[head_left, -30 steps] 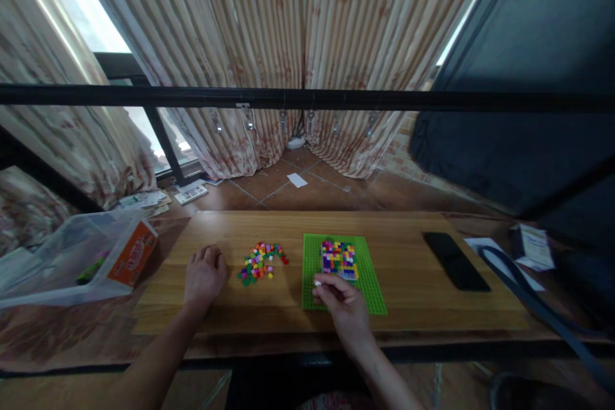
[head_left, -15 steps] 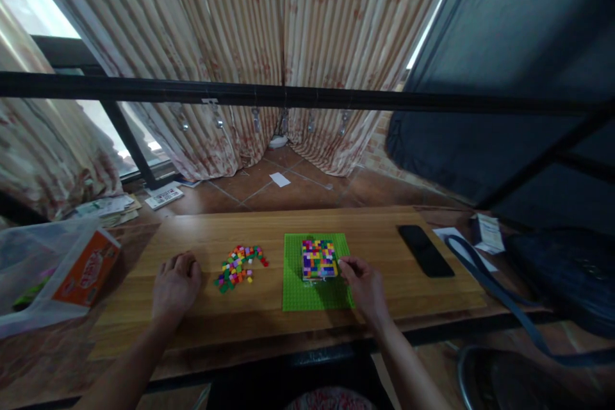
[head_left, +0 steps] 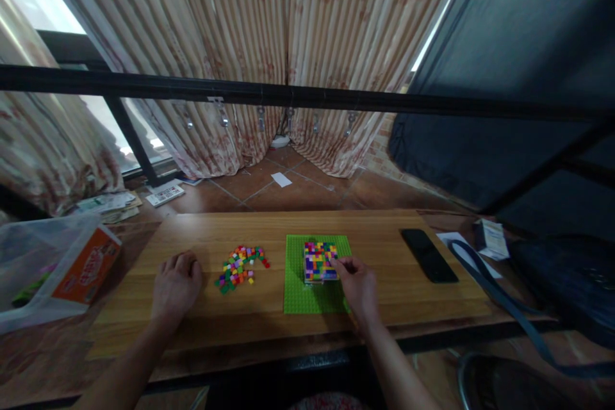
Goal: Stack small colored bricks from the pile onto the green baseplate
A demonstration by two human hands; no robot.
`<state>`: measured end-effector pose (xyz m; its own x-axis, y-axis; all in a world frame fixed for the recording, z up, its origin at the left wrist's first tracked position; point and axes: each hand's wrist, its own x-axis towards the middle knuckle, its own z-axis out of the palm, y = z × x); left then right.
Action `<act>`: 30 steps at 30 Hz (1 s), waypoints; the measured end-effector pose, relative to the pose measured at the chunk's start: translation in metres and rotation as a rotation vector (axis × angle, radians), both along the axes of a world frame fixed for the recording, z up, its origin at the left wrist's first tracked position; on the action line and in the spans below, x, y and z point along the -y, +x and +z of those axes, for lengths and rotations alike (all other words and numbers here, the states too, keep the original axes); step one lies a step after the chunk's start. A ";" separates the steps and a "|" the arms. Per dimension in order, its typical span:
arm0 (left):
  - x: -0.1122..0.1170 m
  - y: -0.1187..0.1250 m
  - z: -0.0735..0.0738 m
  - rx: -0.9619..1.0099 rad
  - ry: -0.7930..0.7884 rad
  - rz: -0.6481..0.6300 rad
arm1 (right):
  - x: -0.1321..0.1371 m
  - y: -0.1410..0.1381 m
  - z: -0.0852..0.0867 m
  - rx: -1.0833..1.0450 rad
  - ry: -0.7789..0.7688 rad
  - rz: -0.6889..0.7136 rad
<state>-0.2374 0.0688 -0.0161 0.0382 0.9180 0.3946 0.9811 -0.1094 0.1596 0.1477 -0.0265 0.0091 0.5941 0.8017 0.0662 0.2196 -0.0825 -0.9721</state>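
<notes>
A square block of multicoloured building bricks (head_left: 318, 260) stands on a green studded baseplate (head_left: 300, 300). My right hand (head_left: 358, 285) is at its right side, thumb and fingertips pinched together over the edge of the top layer. Whatever lies between those fingertips is too small and covered to make out. Left of the baseplate, small loose bricks (head_left: 235, 266) in many colours are spread in a pile. My left hand (head_left: 177, 285) rests on the wooden table left of that pile, its fingers loosely curled with nothing visible in them.
A black phone (head_left: 429, 255) lies on the right part of the wooden table (head_left: 230, 327). Beyond the left edge stands a clear plastic box (head_left: 45, 311) with an orange label. A blue strap (head_left: 500, 295) and a small white box (head_left: 492, 238) are at the right.
My right hand has moved slightly left, from beside the brick block to its top right edge. A pale speck at its fingertips is now hidden. My left hand has stayed put.
</notes>
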 end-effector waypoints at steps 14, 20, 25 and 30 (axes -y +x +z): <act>0.000 0.001 -0.001 0.002 0.004 -0.005 | 0.004 0.002 -0.003 -0.322 0.061 -0.046; 0.001 0.002 0.001 -0.010 0.000 0.006 | -0.003 0.000 -0.012 -0.291 0.027 -0.023; 0.000 0.001 -0.001 -0.008 0.001 0.014 | -0.007 0.001 -0.016 -0.290 0.019 -0.038; 0.000 0.001 -0.004 -0.001 0.008 0.018 | -0.007 0.003 -0.015 -0.254 0.018 -0.037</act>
